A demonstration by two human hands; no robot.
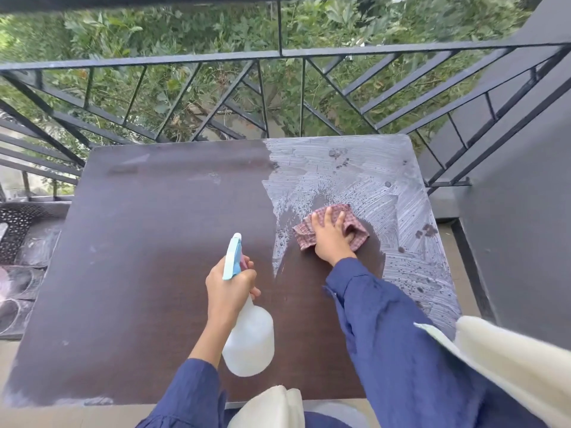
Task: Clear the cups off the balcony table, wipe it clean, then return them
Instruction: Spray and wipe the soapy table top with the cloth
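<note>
The dark brown balcony table [148, 242] fills the middle of the view. Its right part is covered with wet, streaky smears and droplets. My right hand [332, 236] presses a crumpled red checked cloth [306, 234] flat on the tabletop at the edge of the wet patch, fingers spread over it. My left hand [230, 287] grips the neck of a white spray bottle [248, 341] with a light blue nozzle, held above the table's near middle. No cups are in view.
A black metal railing [278, 54] runs right behind the table, with green plants beyond it. A grey wall [525, 227] stands to the right. A dark perforated metal seat [24, 223] stands at the left. Cream fabric [509, 359] hangs at the lower right.
</note>
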